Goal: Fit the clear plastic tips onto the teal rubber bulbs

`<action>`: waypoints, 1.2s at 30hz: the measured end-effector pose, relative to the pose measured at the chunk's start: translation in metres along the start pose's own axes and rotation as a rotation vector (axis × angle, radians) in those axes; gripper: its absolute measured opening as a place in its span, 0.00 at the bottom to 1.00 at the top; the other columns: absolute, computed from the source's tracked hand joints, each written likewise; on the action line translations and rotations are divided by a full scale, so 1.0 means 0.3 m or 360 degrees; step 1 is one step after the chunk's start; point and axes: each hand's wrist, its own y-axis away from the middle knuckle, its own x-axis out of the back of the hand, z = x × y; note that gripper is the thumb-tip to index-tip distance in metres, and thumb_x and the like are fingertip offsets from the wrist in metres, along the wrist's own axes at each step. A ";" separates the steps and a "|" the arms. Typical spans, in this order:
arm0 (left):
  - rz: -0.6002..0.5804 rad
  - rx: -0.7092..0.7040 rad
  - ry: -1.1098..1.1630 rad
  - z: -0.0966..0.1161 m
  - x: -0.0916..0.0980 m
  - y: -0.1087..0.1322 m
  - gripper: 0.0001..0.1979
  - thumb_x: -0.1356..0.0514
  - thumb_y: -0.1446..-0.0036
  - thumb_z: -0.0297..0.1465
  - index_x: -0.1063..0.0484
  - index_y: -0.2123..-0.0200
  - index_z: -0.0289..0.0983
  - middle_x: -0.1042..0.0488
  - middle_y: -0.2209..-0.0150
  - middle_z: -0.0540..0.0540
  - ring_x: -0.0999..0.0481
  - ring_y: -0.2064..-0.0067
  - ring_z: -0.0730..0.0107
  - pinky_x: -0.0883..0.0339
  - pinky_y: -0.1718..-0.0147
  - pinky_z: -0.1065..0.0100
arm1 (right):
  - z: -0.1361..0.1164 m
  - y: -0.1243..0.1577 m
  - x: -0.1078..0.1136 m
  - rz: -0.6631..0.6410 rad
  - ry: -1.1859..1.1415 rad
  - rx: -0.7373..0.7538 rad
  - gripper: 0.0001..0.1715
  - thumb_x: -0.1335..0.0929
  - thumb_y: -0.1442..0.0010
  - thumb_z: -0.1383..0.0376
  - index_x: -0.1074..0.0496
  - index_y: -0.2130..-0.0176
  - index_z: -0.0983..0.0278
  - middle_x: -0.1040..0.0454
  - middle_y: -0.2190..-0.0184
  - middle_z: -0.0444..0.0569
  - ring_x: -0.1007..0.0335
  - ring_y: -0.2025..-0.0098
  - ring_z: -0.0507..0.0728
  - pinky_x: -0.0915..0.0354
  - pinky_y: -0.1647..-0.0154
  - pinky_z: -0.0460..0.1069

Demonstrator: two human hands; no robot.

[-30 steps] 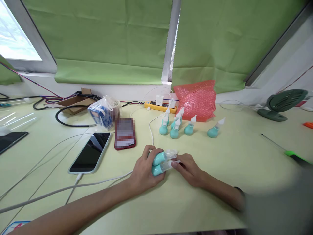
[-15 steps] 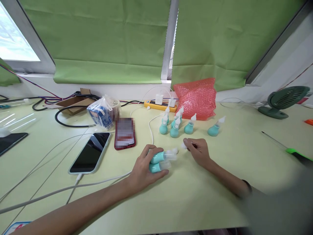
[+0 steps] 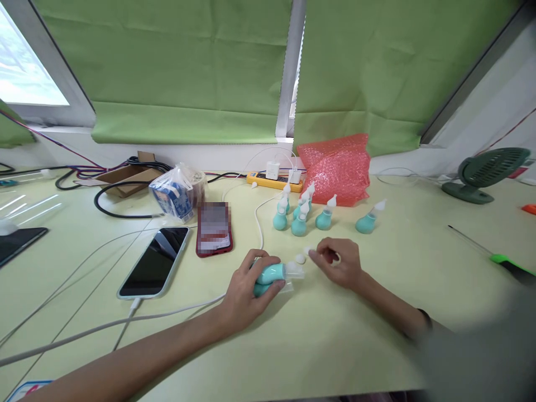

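Note:
My left hand (image 3: 247, 285) is wrapped round a teal squeeze bulb (image 3: 271, 273) with a clear tube-like end pointing right. A second teal bulb (image 3: 260, 290) lies just below it, partly hidden by my fingers. To the right, my right hand (image 3: 338, 262) is curled in a pinch, with a small white piece (image 3: 307, 251) at its fingertips. Beside that, another small white piece (image 3: 300, 259) lies on the table. Several teal bulbs with pointed white tips stand behind, among them one bulb (image 3: 324, 219) upright and one leaning bulb (image 3: 366, 224) farther right.
A red phone (image 3: 214, 229) and a pale-cased phone (image 3: 154, 262) on a cable lie to the left. At the back are a plastic-wrapped blue pack (image 3: 176, 192), a yellow power strip (image 3: 268, 181) and a pink bubble-wrap bag (image 3: 335, 170). A green-handled screwdriver (image 3: 498, 258) and fan (image 3: 481, 173) are right.
My right hand has shifted the white piece slightly left, closer to the other one. My left thumb has closed in on the upper bulb, which now covers more of the lower one.

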 end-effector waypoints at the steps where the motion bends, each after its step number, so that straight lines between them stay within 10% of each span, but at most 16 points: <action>1: 0.0013 -0.0001 0.0020 0.000 0.001 0.001 0.11 0.47 0.47 0.30 0.39 0.59 0.36 0.39 0.61 0.43 0.35 0.61 0.68 0.38 0.63 0.67 | -0.030 0.012 0.000 -0.0085 -0.0152 0.0018 0.10 0.35 0.52 0.61 0.38 0.78 0.64 0.44 0.89 0.38 0.50 0.85 0.46 0.48 0.82 0.43; 6: -0.0035 -0.0101 0.0120 -0.009 0.002 0.009 0.11 0.49 0.46 0.29 0.42 0.58 0.37 0.40 0.60 0.43 0.37 0.58 0.67 0.40 0.62 0.67 | -0.147 0.069 -0.046 -0.0523 -0.0578 -0.0172 0.11 0.33 0.53 0.60 0.36 0.75 0.65 0.38 0.83 0.41 0.44 0.83 0.47 0.43 0.81 0.43; 20: -0.0056 -0.0126 0.0162 -0.014 0.000 0.015 0.11 0.50 0.46 0.30 0.43 0.57 0.38 0.40 0.60 0.43 0.36 0.61 0.67 0.39 0.64 0.67 | -0.152 0.081 -0.064 -0.0622 -0.1109 -0.0534 0.09 0.36 0.50 0.63 0.33 0.74 0.67 0.34 0.83 0.43 0.40 0.82 0.48 0.38 0.82 0.42; 28: 0.0138 0.0559 0.0563 -0.015 -0.013 -0.003 0.12 0.53 0.43 0.37 0.44 0.58 0.37 0.34 0.68 0.47 0.32 0.69 0.71 0.37 0.69 0.68 | -0.160 0.076 -0.040 -0.0343 -0.0653 0.0140 0.11 0.36 0.49 0.69 0.34 0.62 0.63 0.27 0.72 0.48 0.32 0.73 0.51 0.34 0.71 0.44; 36: 0.0275 0.0588 0.0970 -0.013 -0.014 -0.009 0.13 0.55 0.43 0.39 0.48 0.57 0.39 0.36 0.66 0.48 0.32 0.73 0.74 0.36 0.74 0.71 | -0.152 0.072 -0.042 -0.0305 -0.0733 0.0223 0.12 0.37 0.49 0.73 0.35 0.62 0.63 0.27 0.67 0.51 0.30 0.64 0.53 0.32 0.67 0.47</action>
